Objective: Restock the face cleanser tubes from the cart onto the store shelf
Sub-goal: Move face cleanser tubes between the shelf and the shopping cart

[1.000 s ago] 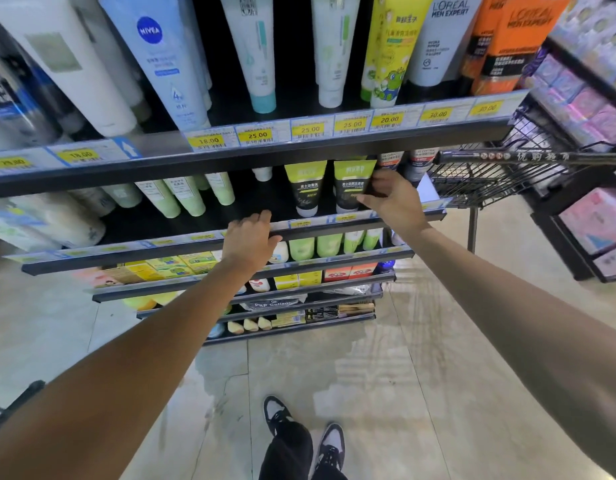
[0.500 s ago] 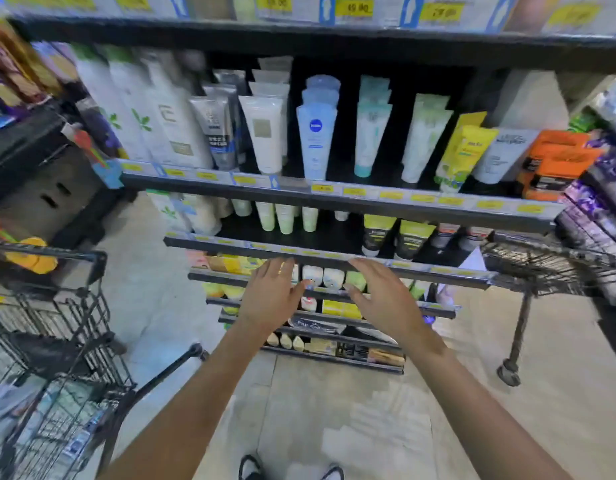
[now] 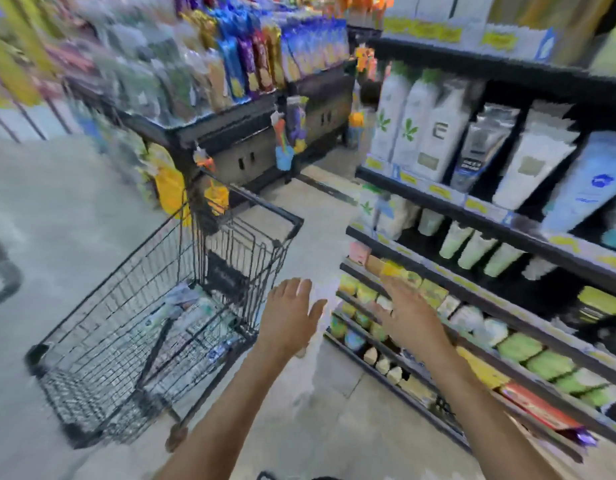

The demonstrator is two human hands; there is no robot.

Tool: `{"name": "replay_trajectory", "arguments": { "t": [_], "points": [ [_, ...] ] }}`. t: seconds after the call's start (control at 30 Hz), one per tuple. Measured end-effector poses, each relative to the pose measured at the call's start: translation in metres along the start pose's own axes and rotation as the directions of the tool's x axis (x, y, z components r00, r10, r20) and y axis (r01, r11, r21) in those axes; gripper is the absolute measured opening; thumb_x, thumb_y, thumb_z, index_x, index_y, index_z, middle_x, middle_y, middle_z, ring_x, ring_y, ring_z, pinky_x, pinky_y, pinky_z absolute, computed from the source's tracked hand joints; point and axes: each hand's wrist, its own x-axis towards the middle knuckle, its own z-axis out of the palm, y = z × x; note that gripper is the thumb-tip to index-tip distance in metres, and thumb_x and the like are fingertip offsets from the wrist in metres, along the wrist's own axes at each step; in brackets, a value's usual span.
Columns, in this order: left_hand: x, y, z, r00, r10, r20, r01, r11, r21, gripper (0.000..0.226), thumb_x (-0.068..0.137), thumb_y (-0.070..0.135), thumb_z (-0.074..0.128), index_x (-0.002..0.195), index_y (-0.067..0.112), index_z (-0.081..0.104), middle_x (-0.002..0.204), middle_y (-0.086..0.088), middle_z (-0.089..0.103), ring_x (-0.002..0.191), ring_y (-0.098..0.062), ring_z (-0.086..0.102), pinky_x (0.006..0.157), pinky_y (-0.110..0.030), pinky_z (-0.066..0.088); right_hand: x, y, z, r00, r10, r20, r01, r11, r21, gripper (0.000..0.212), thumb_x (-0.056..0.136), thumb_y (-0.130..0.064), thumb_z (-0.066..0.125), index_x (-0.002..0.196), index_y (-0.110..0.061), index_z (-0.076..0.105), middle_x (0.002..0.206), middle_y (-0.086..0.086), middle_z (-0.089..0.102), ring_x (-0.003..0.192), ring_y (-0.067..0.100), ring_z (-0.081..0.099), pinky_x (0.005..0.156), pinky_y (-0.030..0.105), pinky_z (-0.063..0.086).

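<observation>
White and pale-blue tubes lie in a loose heap on the wire floor of the black shopping cart, blurred by camera motion so that their labels cannot be read. The cart stands on the pale tiled floor to the left of the store shelf, its far rim turned toward a second rack of bright snack packets.

Both hands hang in the air between cart and shelf, holding nothing. The left hand is spread flat, fingers straight and released, just beside the near right corner of the cart and not touching it. The right hand is likewise flat and relaxed, in front of the lower shelf boards; whether it touches them cannot be told. Bare forearms run from both hands to the lower edge of the view.

On the shelf, tall white tubes stand cap-down on an upper board beside a dark grey tube and a pale blue one. On the board below stand pale green tubes. Lower boards carry small green and yellow boxes. Yellow price tags line the board edges.
</observation>
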Motion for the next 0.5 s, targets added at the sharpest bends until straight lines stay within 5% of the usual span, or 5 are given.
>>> {"name": "replay_trajectory", "arguments": {
  "t": [0.2,0.37,0.5],
  "points": [
    [-0.035,-0.117,-0.027,0.977,-0.212,-0.023,0.212,0.977,-0.008,0.062,0.101,0.056,0.028,0.138,0.013,0.052,0.134,-0.01,0.058,0.123,-0.034,0.055,0.102,-0.046,0.046,0.053,-0.105,0.066,0.979,-0.177,0.104,0.171,0.983,0.064,0.054,0.101,-0.048,0.056,0.152,-0.031,0.046,0.155,-0.006,0.048,0.137,0.018,0.05,0.112,0.034,0.039],
    [-0.055,-0.185,-0.047,0.926,-0.377,-0.011,0.377,0.926,-0.02,0.057,0.106,0.05,0.038,0.148,0.013,0.043,0.151,-0.011,0.048,0.139,-0.031,0.043,0.116,-0.046,0.034,0.088,-0.183,0.105,0.944,-0.284,0.168,0.277,0.959,0.063,0.055,0.104,-0.046,0.054,0.154,-0.026,0.045,0.158,-0.001,0.044,0.146,0.017,0.038,0.118,0.033,0.032],
    [-0.067,-0.234,-0.045,0.882,-0.471,-0.009,0.47,0.882,-0.026,0.055,0.105,0.051,0.039,0.145,0.013,0.045,0.148,-0.013,0.05,0.136,-0.034,0.046,0.112,-0.047,0.037,0.12,-0.23,0.136,0.901,-0.358,0.246,0.361,0.932,0.034,0.055,0.104,-0.047,0.052,0.155,-0.028,0.042,0.159,-0.005,0.042,0.147,0.015,0.037,0.117,0.032,0.031]
  ]
}}
